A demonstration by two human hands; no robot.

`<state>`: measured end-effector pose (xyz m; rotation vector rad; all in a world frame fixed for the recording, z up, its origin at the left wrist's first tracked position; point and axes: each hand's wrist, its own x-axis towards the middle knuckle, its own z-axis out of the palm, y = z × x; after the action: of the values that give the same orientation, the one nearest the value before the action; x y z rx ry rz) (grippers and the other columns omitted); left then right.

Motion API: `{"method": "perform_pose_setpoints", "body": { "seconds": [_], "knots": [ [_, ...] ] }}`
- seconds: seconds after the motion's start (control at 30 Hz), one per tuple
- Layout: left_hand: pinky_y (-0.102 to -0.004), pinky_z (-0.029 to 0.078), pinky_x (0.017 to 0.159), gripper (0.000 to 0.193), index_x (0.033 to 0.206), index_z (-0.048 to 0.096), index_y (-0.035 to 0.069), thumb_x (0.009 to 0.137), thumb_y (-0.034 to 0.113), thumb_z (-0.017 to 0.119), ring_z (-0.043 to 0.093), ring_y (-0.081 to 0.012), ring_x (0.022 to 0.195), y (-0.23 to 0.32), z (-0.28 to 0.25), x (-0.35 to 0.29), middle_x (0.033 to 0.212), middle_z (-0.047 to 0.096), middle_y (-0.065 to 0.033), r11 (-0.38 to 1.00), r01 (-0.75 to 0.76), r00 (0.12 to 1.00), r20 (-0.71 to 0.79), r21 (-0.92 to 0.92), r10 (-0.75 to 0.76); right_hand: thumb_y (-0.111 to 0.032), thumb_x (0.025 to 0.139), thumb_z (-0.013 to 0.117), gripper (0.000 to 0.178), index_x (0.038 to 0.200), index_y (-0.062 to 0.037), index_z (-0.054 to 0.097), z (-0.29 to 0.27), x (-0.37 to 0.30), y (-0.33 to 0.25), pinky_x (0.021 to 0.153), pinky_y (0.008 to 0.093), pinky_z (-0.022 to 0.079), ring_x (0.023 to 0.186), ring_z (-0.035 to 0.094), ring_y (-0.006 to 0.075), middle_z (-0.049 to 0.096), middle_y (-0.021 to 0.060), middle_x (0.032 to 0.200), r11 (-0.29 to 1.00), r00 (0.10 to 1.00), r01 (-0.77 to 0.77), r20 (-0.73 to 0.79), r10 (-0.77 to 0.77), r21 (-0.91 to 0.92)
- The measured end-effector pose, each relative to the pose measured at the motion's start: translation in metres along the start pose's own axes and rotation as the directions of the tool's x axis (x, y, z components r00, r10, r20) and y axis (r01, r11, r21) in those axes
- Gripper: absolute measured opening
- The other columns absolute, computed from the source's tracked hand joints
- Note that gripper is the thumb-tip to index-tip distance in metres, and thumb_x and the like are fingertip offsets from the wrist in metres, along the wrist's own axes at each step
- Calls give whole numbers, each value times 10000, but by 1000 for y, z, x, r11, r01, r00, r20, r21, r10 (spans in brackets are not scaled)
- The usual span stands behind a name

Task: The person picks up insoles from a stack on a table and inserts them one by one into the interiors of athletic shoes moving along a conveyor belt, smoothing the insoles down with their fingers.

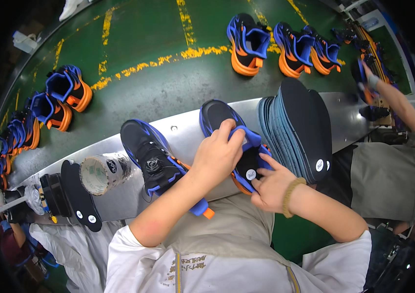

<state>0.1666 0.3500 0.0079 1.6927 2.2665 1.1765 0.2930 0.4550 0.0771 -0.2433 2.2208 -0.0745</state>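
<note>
A black sneaker with blue lining and orange sole lies toe away in front of me. My left hand is closed on its blue tongue. Inside the opening shows a black insole with a round white label at its heel. My right hand is closed at the right side of the heel, fingertips beside the label; whether they pinch the collar or the insole too is hidden. A second sneaker lies to the left, partly behind my left forearm. At right stands a stack of black insoles with blue-grey edges.
A metal ledge borders the green conveyor belt. Several sneakers stand on the belt at far right and left. On the ledge's left are a tape roll and loose insoles. Another person's arm reaches in at right.
</note>
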Motion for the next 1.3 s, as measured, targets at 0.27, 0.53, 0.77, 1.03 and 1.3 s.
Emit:
{"method": "perform_pose_setpoints", "body": {
  "seconds": [0.27,0.53,0.77,1.03,1.3],
  "knots": [
    [-382,452,509,400,910,434,28,638,115,714,562,-305,636,14,-1,25,902,466,-132,988,130,966,213,78,-144,-262,746,600,302,873,12,611,56,-16,-9,974,417,309,958,539,269,585,143,926,947,632,-19,-730,261,322],
    [-373,425,482,329,845,451,22,637,63,703,538,-278,574,29,-17,11,879,497,-141,997,43,980,190,65,-55,-45,619,740,244,828,-43,615,131,-30,-45,711,376,430,824,511,250,511,72,933,834,225,128,-835,503,537],
    [-292,382,497,230,866,501,46,720,197,593,509,-156,521,35,-11,14,1002,562,-147,700,-219,950,313,680,-6,-65,632,724,218,818,-52,611,124,-28,-36,733,391,425,854,522,262,533,59,902,833,194,184,-850,490,522],
    [-272,398,492,228,927,545,17,736,141,536,556,-168,512,51,-7,27,1218,440,-328,536,-513,805,593,671,27,-183,722,641,330,999,-16,579,77,-26,-26,922,436,367,901,571,220,606,99,915,900,431,55,-824,369,432],
    [-259,442,505,90,816,560,-20,765,54,560,541,-110,577,35,-54,38,1265,477,-178,934,135,932,363,-332,-6,-281,825,522,587,1328,-41,338,44,-1,-31,1050,501,152,1075,545,249,384,166,1348,869,831,-331,-322,453,368]
  ]
}}
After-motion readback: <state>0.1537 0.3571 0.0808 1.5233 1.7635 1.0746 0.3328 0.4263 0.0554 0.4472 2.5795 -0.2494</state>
